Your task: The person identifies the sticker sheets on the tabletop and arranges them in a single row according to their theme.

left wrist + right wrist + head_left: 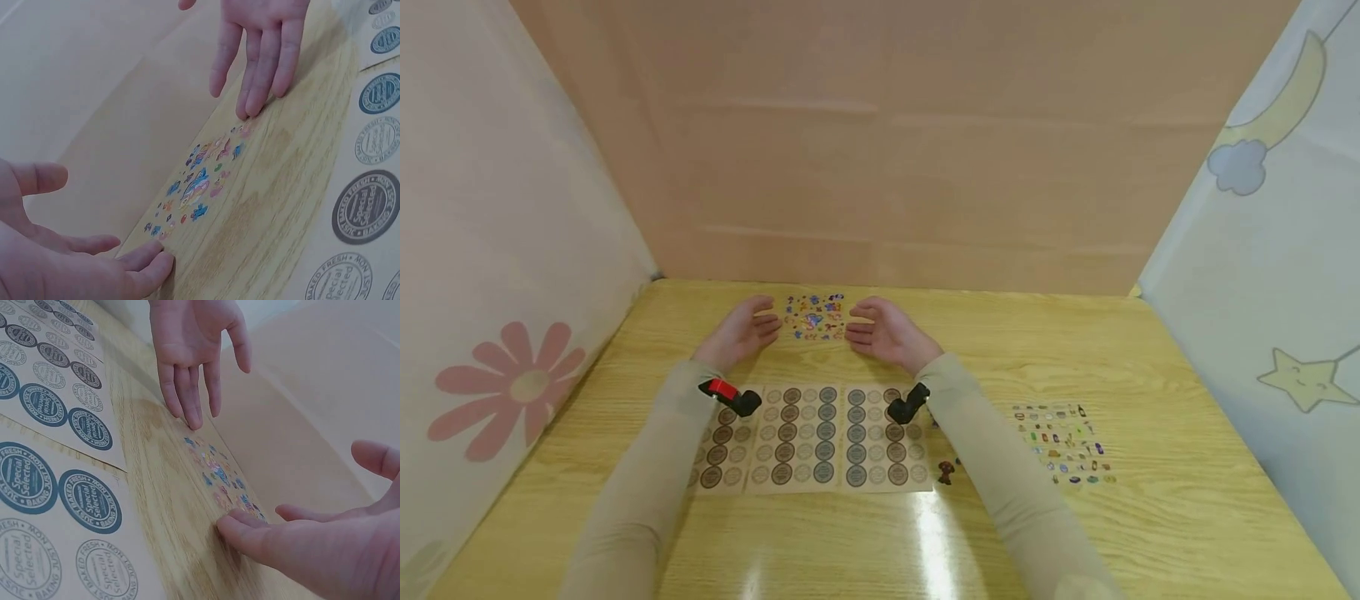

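Note:
A clear sticker sheet (812, 321) with small colourful figures lies flat near the back of the wooden table. My left hand (743, 335) is at its left edge, fingers nearly straight and pointing inward. On the opposite side my right hand (887, 333) faces it, palm inward, fingers extended. In the left wrist view, fingertips of both hands reach the ends of the sticker sheet (199, 184); whether they touch it or only the table, I cannot tell. Nothing is gripped by either hand. Black wrist cameras sit on both sleeves.
Paper sheets of round labels (805, 437) lie side by side in front of the hands, partly under the left forearm. Another clear sticker sheet (1063, 446) is at the right. A brown figure sticker (946, 472) shows beside the right forearm. An orange-brown panel (880, 167) stands behind.

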`<action>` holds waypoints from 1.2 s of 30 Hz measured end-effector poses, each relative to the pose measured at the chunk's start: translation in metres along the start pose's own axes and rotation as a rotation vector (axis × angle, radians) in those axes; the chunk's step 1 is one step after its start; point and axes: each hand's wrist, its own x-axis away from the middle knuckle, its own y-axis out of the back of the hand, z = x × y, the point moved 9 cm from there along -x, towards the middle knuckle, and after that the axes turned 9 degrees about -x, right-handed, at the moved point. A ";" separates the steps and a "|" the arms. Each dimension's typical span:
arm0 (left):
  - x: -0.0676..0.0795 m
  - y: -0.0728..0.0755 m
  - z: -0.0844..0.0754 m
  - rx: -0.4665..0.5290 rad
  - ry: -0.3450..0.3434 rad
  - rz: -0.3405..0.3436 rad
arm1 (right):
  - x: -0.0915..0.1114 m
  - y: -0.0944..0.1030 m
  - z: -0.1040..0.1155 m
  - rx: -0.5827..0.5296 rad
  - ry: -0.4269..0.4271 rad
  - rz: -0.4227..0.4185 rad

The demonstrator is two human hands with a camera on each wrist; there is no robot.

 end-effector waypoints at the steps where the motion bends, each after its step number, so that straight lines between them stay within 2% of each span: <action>1: -0.001 0.001 0.000 0.019 0.005 0.001 | 0.000 0.000 0.000 -0.003 0.000 0.003; 9: -0.001 0.005 0.005 0.117 0.049 0.022 | 0.001 0.002 -0.004 -0.027 -0.024 -0.005; 13: 0.001 0.006 0.005 0.138 0.056 0.017 | -0.001 0.005 -0.004 -0.014 -0.009 -0.050; 19: 0.004 0.009 0.007 0.153 0.084 -0.025 | -0.004 0.009 -0.001 0.044 0.055 -0.126; 24: 0.005 0.009 0.012 0.170 0.121 -0.040 | -0.005 0.013 -0.005 0.027 0.063 -0.168; 27: 0.006 0.008 0.013 0.161 0.127 -0.032 | -0.004 0.016 -0.007 0.000 0.061 -0.189; 32: 0.010 0.006 0.013 0.141 0.104 -0.018 | -0.004 0.017 -0.011 0.019 0.048 -0.185; 36: 0.012 0.002 0.014 0.069 0.072 0.053 | -0.006 0.018 -0.011 0.058 0.037 -0.186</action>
